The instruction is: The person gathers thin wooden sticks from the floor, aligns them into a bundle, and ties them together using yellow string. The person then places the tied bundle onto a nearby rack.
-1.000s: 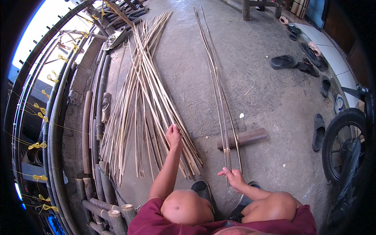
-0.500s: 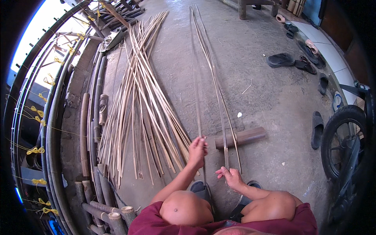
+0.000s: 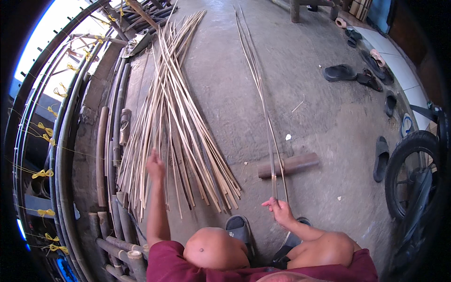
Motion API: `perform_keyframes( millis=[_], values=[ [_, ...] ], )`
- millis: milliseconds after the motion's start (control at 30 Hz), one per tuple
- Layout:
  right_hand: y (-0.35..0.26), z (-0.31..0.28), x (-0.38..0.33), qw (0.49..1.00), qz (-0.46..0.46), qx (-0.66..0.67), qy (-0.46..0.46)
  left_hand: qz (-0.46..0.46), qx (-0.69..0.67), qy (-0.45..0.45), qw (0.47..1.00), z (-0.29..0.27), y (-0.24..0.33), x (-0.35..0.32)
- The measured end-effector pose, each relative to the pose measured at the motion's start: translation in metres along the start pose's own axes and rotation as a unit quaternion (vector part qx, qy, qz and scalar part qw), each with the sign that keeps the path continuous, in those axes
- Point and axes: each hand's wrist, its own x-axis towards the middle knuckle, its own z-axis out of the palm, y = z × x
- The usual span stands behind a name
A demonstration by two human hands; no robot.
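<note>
— From the head view, what do our hands hold?
— Our right hand [image 3: 280,210] pinches the near ends of the thin strips [image 3: 268,136], which lie over the log [image 3: 289,165], lifted off the floor. Our left hand [image 3: 155,165] reaches the pile of bamboo slats [image 3: 176,117]; its grip we cannot tell.

The person wears a dark red, maroon short-sleeved shirt [image 3: 263,272], its fabric showing along the lower edge of the view and its left sleeve ending above the elbow. Both forearms are bare, with no watch, band or glove on either one. The left hand [image 3: 155,165] and the right hand [image 3: 280,210] are bare too, with no rings to be seen. Both knees are bare, so any legwear ends above them. On the feet are dark slip-on sandals [image 3: 240,229] with grey-toned straps.
</note>
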Motion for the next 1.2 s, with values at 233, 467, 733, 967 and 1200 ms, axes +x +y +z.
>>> perform_keyframes(
  millis=[233, 467, 733, 967, 1200],
  values=[
    [-0.095, -0.013, 0.01, 0.968, -0.137, -0.208, 0.002, -0.011, 0.215, -0.02, 0.976, -0.065, -0.162, 0.036],
    [-0.087, 0.015, 0.024, 0.986, -0.108, -0.122, -0.047, 0.11, 0.158, 0.029, 0.981, 0.026, -0.105, 0.01],
    [-0.038, 0.029, 0.017, 0.998, 0.022, -0.025, -0.047, -0.136, -0.36, -0.587, 0.712, 0.105, 0.205, -0.14],
    [-0.04, 0.015, 0.007, 0.995, 0.092, 0.018, -0.024, -0.34, -0.546, -0.371, 0.67, 0.099, 0.222, -0.166],
    [-0.023, 0.012, 0.009, 0.992, 0.108, 0.017, -0.056, -0.223, -0.573, -0.1, 0.783, 0.044, 0.208, -0.139]
  ],
)
